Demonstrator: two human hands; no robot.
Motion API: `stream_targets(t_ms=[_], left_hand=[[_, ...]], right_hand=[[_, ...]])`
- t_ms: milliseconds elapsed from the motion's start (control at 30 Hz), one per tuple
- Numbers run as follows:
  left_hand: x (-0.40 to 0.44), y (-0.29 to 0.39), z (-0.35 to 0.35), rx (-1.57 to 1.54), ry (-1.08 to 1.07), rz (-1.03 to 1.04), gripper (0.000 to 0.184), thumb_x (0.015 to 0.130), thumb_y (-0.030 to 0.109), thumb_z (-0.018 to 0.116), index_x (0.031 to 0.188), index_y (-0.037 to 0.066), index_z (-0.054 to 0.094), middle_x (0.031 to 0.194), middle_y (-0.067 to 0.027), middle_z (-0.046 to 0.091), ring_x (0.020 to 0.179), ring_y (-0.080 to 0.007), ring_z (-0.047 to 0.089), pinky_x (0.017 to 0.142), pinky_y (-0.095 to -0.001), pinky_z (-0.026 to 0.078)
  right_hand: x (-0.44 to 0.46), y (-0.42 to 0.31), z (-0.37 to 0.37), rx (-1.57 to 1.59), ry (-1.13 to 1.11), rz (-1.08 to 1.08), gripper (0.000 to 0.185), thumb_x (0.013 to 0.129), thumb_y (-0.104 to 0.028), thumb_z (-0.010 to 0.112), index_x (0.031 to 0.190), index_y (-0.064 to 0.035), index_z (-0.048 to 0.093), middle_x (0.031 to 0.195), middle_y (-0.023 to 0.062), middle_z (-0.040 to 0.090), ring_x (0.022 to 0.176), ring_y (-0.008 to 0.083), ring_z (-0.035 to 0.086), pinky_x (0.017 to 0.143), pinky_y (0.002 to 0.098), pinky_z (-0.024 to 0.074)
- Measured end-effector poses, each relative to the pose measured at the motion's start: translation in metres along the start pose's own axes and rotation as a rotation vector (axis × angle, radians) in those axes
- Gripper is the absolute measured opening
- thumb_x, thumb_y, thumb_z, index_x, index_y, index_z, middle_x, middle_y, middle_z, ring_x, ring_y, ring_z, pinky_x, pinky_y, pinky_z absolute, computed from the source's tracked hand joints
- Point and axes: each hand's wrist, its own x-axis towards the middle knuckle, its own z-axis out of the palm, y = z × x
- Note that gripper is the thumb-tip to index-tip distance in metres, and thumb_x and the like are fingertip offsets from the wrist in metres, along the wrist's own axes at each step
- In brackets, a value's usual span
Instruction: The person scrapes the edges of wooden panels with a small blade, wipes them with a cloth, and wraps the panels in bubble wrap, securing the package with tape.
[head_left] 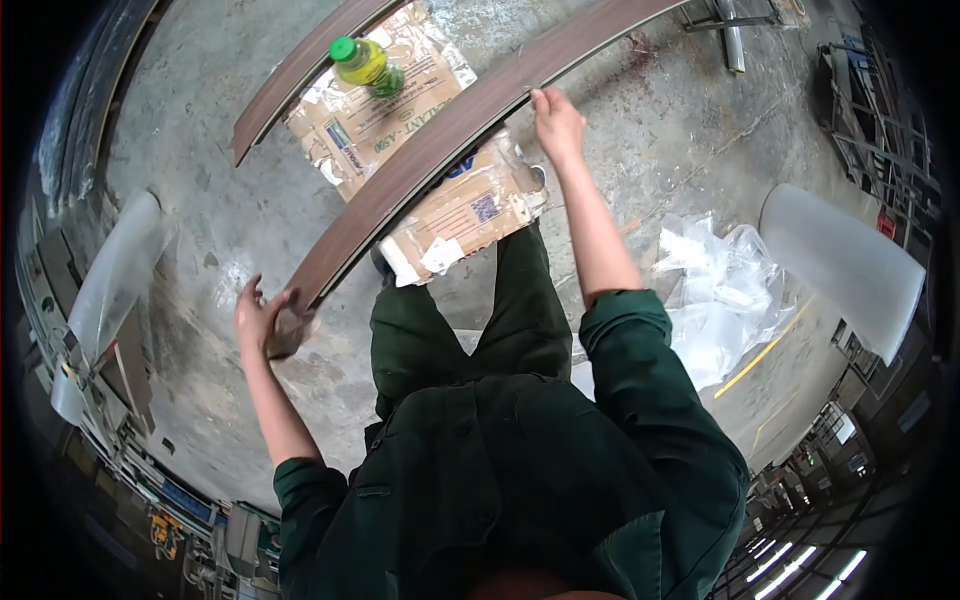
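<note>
A long dark-brown plank with a wood-grain face (430,150) lies diagonally across a flattened cardboard box (470,205). My right hand (560,125) pinches the plank's lower edge, toward its upper right part. At the plank's near left end is my left hand (258,318), its index finger raised and its other fingers partly hidden. Against that palm is a blurred, brownish, rounded thing (293,333) that I cannot make out. A second brown plank (290,85) lies beyond the first, also partly on the cardboard. Between the two planks a green-capped bottle (365,65) stands on the cardboard.
Crumpled clear plastic sheeting (720,290) lies on the concrete floor to the right, beside a roll of translucent wrap (845,265). Another wrap roll (115,270) is at the left. Metal racks (880,130) stand at the far right, and a metal-legged stand (733,35) is at the top.
</note>
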Motion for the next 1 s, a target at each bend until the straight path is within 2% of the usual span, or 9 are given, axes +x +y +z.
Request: stream_targets(t_ms=[100, 200, 467, 667, 700, 800, 833, 867, 1000], left_hand=[[0.001, -0.144, -0.004, 0.072, -0.142, -0.165, 0.077, 0.065, 0.044, 0.078, 0.123, 0.002, 0.052, 0.103, -0.0224, 0.062, 0.089, -0.0263, 0.061, 0.079, -0.0361, 0.048], [0.007, -0.225, 0.027, -0.454, -0.35, -0.091, 0.059, 0.074, 0.033, 0.074, 0.12, 0.001, 0.055, 0.102, -0.015, 0.063, 0.087, -0.0185, 0.059, 0.077, -0.0313, 0.048], [-0.008, -0.196, 0.064, -1.112, -0.303, -0.245, 0.031, 0.079, 0.018, 0.07, 0.103, 0.0, 0.063, 0.085, -0.0054, 0.065, 0.071, -0.0106, 0.058, 0.065, -0.0248, 0.048], [-0.005, -0.196, 0.063, -1.141, -0.33, -0.259, 0.03, 0.08, 0.02, 0.069, 0.102, 0.001, 0.061, 0.084, -0.0036, 0.064, 0.069, -0.0109, 0.057, 0.064, -0.026, 0.048], [-0.007, -0.193, 0.061, -1.131, -0.335, -0.263, 0.03, 0.08, 0.02, 0.069, 0.103, 0.002, 0.061, 0.084, -0.0034, 0.063, 0.069, -0.011, 0.057, 0.063, -0.0259, 0.047], [-0.009, -0.186, 0.057, -1.131, -0.317, -0.217, 0.03, 0.08, 0.019, 0.069, 0.104, 0.004, 0.06, 0.086, -0.0034, 0.063, 0.071, -0.0106, 0.056, 0.065, -0.0256, 0.047], [-0.008, -0.185, 0.056, -1.13, -0.33, -0.217, 0.029, 0.08, 0.019, 0.069, 0.103, 0.004, 0.06, 0.086, -0.0031, 0.063, 0.071, -0.0104, 0.056, 0.065, -0.0256, 0.047], [-0.007, -0.184, 0.055, -1.129, -0.343, -0.218, 0.028, 0.08, 0.019, 0.069, 0.102, 0.005, 0.06, 0.086, -0.0029, 0.062, 0.072, -0.0103, 0.056, 0.066, -0.0255, 0.047], [-0.002, -0.189, 0.056, -1.1, -0.336, -0.187, 0.021, 0.079, 0.016, 0.07, 0.094, 0.005, 0.06, 0.079, -0.0022, 0.061, 0.064, -0.0091, 0.055, 0.059, -0.0236, 0.046]], right_hand=[[0.005, 0.004, 0.001, -0.006, 0.035, 0.005, 0.032, 0.088, -0.041, 0.047, 0.089, -0.0124, 0.061, 0.084, 0.0173, 0.064, 0.086, 0.0333, 0.061, 0.081, 0.0417, 0.04], [0.021, 0.018, 0.011, 0.076, 0.065, -0.001, 0.034, 0.088, -0.041, 0.047, 0.083, -0.0107, 0.062, 0.079, 0.0148, 0.064, 0.079, 0.0289, 0.062, 0.073, 0.0385, 0.0435], [0.017, 0.019, 0.016, 0.475, -0.05, 0.154, 0.026, 0.088, -0.028, 0.055, 0.077, -0.0056, 0.059, 0.057, -0.0021, 0.049, 0.049, 0.007, 0.045, 0.045, 0.0253, 0.0365], [0.008, 0.013, 0.023, 0.211, -0.112, 0.091, 0.03, 0.088, -0.034, 0.051, 0.081, -0.0062, 0.06, 0.062, 0.0056, 0.056, 0.055, 0.0145, 0.052, 0.055, 0.0305, 0.0429], [0.006, 0.017, 0.031, 0.131, -0.076, 0.029, 0.033, 0.088, -0.039, 0.048, 0.084, -0.0088, 0.062, 0.072, 0.0106, 0.061, 0.07, 0.0224, 0.059, 0.068, 0.0352, 0.0453], [-0.016, 0.003, 0.043, 0.083, 0.014, -0.06, 0.028, 0.09, -0.03, 0.052, 0.081, -0.0037, 0.059, 0.062, -0.001, 0.053, 0.055, 0.0091, 0.047, 0.051, 0.0267, 0.0393], [-0.026, -0.004, 0.045, 0.108, 0.005, -0.02, 0.03, 0.089, -0.032, 0.052, 0.084, -0.0037, 0.061, 0.066, 0.0028, 0.057, 0.059, 0.0114, 0.051, 0.057, 0.0294, 0.0421], [-0.043, -0.024, 0.039, 0.008, -0.069, 0.081, 0.033, 0.088, -0.041, 0.046, 0.088, -0.0116, 0.061, 0.088, 0.0161, 0.064, 0.092, 0.0333, 0.059, 0.08, 0.0414, 0.043], [-0.094, -0.051, 0.058, 0.008, -0.066, 0.022, 0.03, 0.088, -0.039, 0.046, 0.093, -0.0116, 0.059, 0.09, 0.0161, 0.063, 0.092, 0.0348, 0.059, 0.083, 0.0425, 0.0404]])
